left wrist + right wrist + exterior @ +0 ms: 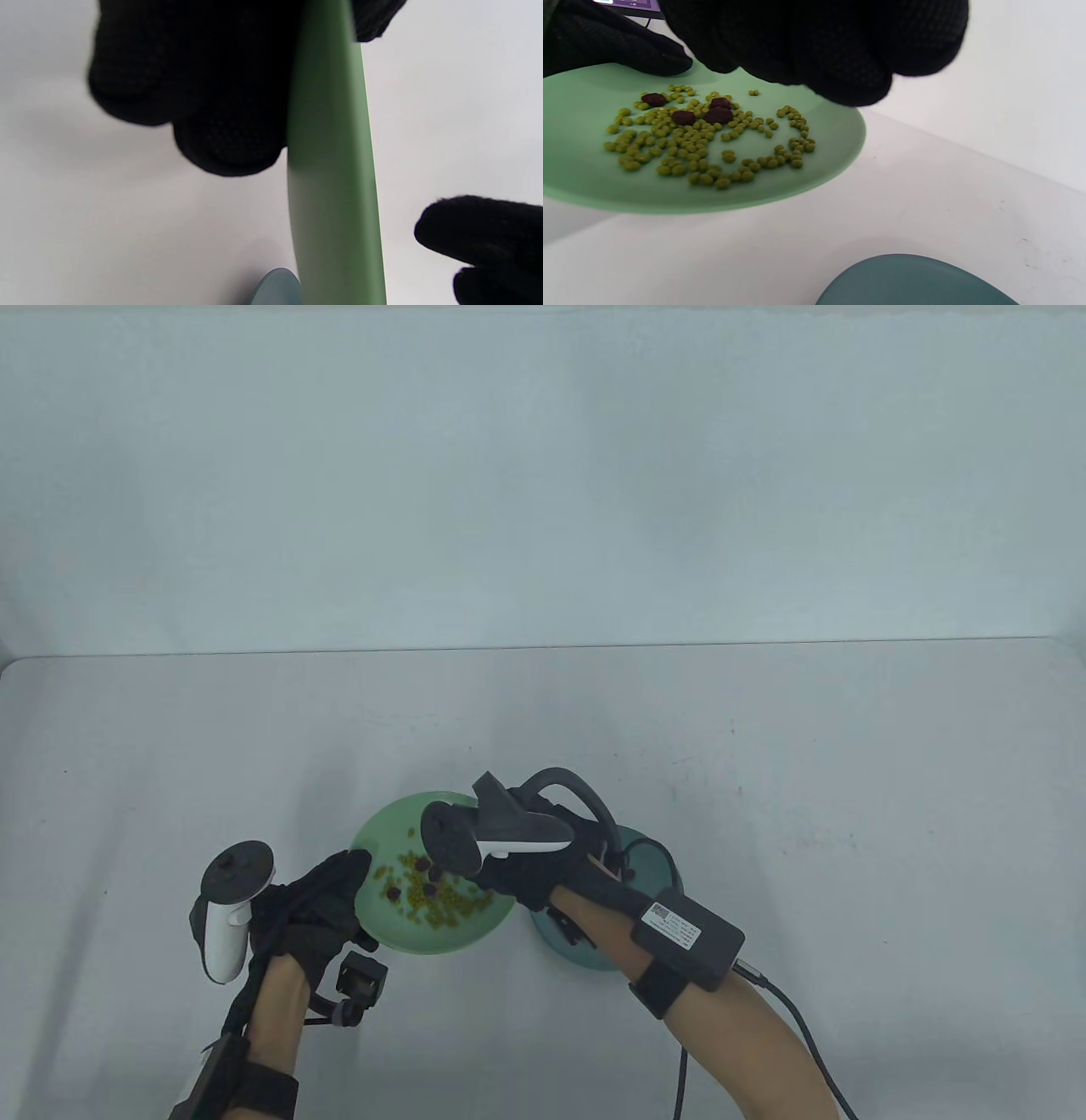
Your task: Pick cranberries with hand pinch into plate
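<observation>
A light green plate [386, 929] holds many green peas [441, 903] and several dark red cranberries [393, 892]. My left hand [352, 882] grips its left rim, the thumb on top and the fingers [229, 106] under the plate [335, 169]. My right hand [475, 882] hovers over the plate's right side, mostly hidden by its tracker. In the right wrist view its bunched fingers [840, 51] hang above the plate [831, 140], clear of the cranberries [718, 115]. I see nothing between them. A teal plate [594, 954] lies to the right under my right forearm.
The teal plate also shows in the right wrist view [916, 279] and the left wrist view [278, 288], close beside the green one. The white table [764, 780] stretches back to a pale wall. A cable [797, 1018] trails from my right wrist.
</observation>
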A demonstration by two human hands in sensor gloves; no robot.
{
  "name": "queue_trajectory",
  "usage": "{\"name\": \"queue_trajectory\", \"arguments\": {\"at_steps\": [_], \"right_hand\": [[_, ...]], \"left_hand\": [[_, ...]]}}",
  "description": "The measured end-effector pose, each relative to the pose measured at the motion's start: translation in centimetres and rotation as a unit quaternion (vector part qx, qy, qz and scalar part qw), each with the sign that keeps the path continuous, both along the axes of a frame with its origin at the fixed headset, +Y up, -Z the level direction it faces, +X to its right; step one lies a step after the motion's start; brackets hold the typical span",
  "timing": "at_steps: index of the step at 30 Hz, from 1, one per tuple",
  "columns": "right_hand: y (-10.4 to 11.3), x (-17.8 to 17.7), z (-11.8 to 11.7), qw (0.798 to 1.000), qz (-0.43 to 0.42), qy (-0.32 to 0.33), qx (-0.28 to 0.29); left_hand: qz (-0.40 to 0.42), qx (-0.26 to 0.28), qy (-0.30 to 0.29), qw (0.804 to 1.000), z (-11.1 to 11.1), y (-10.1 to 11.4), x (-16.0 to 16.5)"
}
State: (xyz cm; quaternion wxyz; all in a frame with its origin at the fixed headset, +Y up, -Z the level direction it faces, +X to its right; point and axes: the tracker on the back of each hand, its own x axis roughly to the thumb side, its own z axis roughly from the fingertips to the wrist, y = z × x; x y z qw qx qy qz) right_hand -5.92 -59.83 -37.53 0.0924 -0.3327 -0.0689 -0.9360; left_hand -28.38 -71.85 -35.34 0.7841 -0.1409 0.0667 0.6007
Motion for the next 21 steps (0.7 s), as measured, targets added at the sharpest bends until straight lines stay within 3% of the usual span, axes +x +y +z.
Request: {"name": "queue_trajectory", "arguments": {"at_steps": [15, 21], "right_hand": [[-2.1, -1.8, 0.3, 0.999, 0.017, 0.025, -0.024], [-2.1, -1.6, 0.1, 0.999, 0.032, 0.023, -0.036]], "left_hand": [[0.004, -0.002, -0.002, 1.0, 0.0, 0.0, 0.1], [0.008, -0.002, 0.0, 1.0, 0.0, 0.0, 0.1]]}}
